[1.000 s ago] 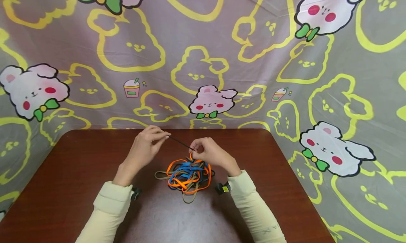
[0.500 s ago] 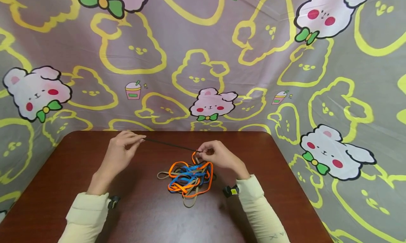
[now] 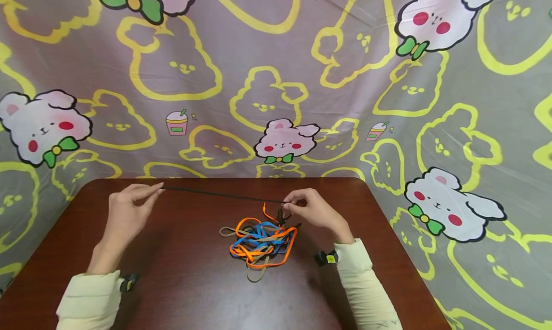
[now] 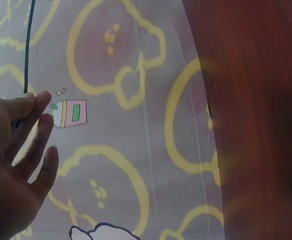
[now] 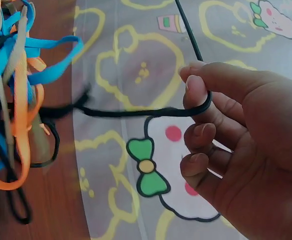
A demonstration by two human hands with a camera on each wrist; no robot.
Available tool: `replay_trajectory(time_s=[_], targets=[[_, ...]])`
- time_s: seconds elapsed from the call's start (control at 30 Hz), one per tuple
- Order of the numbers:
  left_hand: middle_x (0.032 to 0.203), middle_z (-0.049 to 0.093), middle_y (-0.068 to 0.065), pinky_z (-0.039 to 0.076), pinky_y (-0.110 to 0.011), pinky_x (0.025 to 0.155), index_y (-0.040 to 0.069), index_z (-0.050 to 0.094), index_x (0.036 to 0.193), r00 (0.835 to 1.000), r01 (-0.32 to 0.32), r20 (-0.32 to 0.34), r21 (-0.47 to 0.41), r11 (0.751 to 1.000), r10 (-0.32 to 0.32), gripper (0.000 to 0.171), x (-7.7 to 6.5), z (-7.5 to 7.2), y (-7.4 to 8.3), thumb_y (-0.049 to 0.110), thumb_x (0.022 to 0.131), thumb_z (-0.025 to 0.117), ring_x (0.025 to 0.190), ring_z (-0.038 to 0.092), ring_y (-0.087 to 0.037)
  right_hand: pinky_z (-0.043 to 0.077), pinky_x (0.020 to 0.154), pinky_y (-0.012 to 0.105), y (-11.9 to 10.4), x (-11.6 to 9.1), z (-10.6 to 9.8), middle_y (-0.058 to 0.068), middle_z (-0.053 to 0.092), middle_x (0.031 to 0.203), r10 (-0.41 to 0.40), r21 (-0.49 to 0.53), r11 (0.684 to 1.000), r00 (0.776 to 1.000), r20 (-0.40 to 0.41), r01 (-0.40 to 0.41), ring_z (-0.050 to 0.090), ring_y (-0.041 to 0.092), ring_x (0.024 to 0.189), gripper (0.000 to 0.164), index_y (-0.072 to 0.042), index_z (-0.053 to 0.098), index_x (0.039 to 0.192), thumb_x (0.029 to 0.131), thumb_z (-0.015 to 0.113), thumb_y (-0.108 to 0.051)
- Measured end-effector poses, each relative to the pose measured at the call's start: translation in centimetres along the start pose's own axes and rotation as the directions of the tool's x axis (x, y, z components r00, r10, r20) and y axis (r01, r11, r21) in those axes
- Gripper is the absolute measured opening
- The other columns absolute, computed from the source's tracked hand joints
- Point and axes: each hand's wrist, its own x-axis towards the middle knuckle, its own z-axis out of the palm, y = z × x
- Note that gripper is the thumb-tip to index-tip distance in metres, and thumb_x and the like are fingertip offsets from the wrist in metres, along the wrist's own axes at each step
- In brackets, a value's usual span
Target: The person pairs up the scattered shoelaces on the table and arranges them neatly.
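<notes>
Left hand (image 3: 125, 216) and right hand (image 3: 316, 211) each pinch a black cord (image 3: 224, 195), stretched between them near the tangled laces (image 3: 262, 232)

A curtained-off tabletop space, room type unclear: cartoon-print cloth (image 3: 267, 93) behind and beside a brown table (image 3: 185, 277).

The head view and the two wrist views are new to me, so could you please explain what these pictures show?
There is no machine: these are a person's bare left hand and right hand. The head view comes from a head-worn camera looking forward and down; the wrist views come from a camera on each wrist, watching that hand's work. On the brown table lies a tangled pile of orange, blue, tan and black cords. Both hands pinch one dark cord, stretched between them; past the right hand it bends towards the pile.
</notes>
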Motion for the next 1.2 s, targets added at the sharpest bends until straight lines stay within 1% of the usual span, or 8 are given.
replay_trajectory(time_s=[0.13, 0.3, 0.5, 0.63, 0.8, 0.87, 1.07, 1.2], targets=[[0.081, 0.073, -0.021, 0.035, -0.002, 0.067, -0.005, 0.079, 0.098, 0.999, 0.026, -0.024, 0.013, 1.000, -0.026, 0.022, -0.1, -0.8, -0.3, -0.013, 0.078, 0.080, 0.085, 0.047, 0.028, 0.056, 0.071, 0.031, 0.2, -0.6, -0.9, 0.005, 0.074, 0.087, 0.026, -0.001, 1.000, 0.999, -0.032, -0.026, 0.067, 0.015, 0.076, 0.007, -0.018, 0.076, 0.101, 0.098, 0.070, -0.017], [0.083, 0.074, -0.023, 0.033, -0.004, 0.065, -0.005, 0.078, 0.100, 0.999, 0.019, -0.038, 0.026, 0.999, -0.018, 0.022, 0.0, -1.5, -0.6, -0.014, 0.079, 0.079, 0.089, 0.047, 0.028, 0.056, 0.072, 0.034, 0.6, -1.3, -1.8, -0.002, 0.073, 0.084, 0.026, -0.010, 1.000, 0.998, -0.064, -0.027, 0.067, 0.016, 0.075, 0.008, -0.015, 0.076, 0.103, 0.098, 0.069, -0.016], [0.087, 0.075, -0.024, 0.033, -0.005, 0.068, -0.004, 0.078, 0.102, 0.999, 0.022, -0.045, 0.042, 0.999, -0.020, 0.024, -0.1, -2.4, -1.2, -0.014, 0.080, 0.078, 0.092, 0.046, 0.029, 0.057, 0.072, 0.040, 1.2, -2.1, -2.6, -0.002, 0.072, 0.081, 0.046, -0.010, 0.999, 0.996, -0.074, -0.046, 0.068, 0.016, 0.073, 0.008, -0.014, 0.076, 0.103, 0.098, 0.069, -0.016], [0.088, 0.075, -0.025, 0.033, -0.004, 0.071, -0.005, 0.078, 0.102, 0.998, 0.026, -0.058, 0.059, 0.998, -0.023, 0.023, -0.1, -3.0, -1.7, -0.014, 0.080, 0.077, 0.095, 0.045, 0.031, 0.056, 0.069, 0.037, 1.3, -2.5, -2.9, 0.001, 0.071, 0.077, 0.048, -0.021, 0.998, 0.995, -0.087, -0.050, 0.067, 0.017, 0.071, 0.007, -0.014, 0.075, 0.102, 0.098, 0.070, -0.016], [0.089, 0.074, -0.026, 0.032, -0.005, 0.069, -0.004, 0.078, 0.102, 0.997, 0.040, -0.064, 0.077, 0.996, -0.035, 0.024, -0.2, -3.7, -2.1, -0.014, 0.081, 0.077, 0.095, 0.044, 0.031, 0.053, 0.067, 0.031, 1.3, -2.8, -3.2, 0.009, 0.072, 0.080, 0.052, -0.026, 0.998, 0.994, -0.101, -0.055, 0.065, 0.017, 0.070, 0.006, -0.015, 0.076, 0.100, 0.097, 0.071, -0.016], [0.089, 0.075, -0.025, 0.032, -0.005, 0.068, -0.004, 0.078, 0.103, 0.997, 0.048, -0.066, 0.086, 0.995, -0.043, 0.023, -0.3, -3.9, -2.2, -0.013, 0.081, 0.077, 0.095, 0.044, 0.031, 0.053, 0.066, 0.030, 1.3, -2.9, -3.3, 0.010, 0.072, 0.080, 0.050, -0.024, 0.998, 0.993, -0.106, -0.053, 0.065, 0.016, 0.069, 0.006, -0.014, 0.076, 0.100, 0.096, 0.072, -0.016], [0.088, 0.073, -0.027, 0.031, -0.006, 0.066, -0.004, 0.078, 0.103, 0.996, 0.054, -0.077, 0.107, 0.993, -0.046, 0.024, -0.7, -4.4, -2.6, -0.014, 0.081, 0.076, 0.094, 0.043, 0.032, 0.053, 0.066, 0.030, 1.7, -3.4, -3.5, 0.005, 0.069, 0.076, 0.042, -0.027, 0.999, 0.993, -0.108, -0.045, 0.064, 0.015, 0.069, 0.008, -0.011, 0.075, 0.101, 0.096, 0.072, -0.016], [0.089, 0.072, -0.029, 0.031, -0.003, 0.071, -0.005, 0.077, 0.103, 0.995, 0.063, -0.084, 0.111, 0.992, -0.054, 0.023, -0.9, -4.7, -3.0, -0.013, 0.082, 0.075, 0.094, 0.040, 0.034, 0.052, 0.066, 0.029, 1.9, -3.7, -3.8, 0.006, 0.069, 0.075, 0.064, -0.032, 0.997, 0.991, -0.116, -0.068, 0.064, 0.016, 0.069, 0.006, -0.013, 0.075, 0.100, 0.097, 0.072, -0.016]])
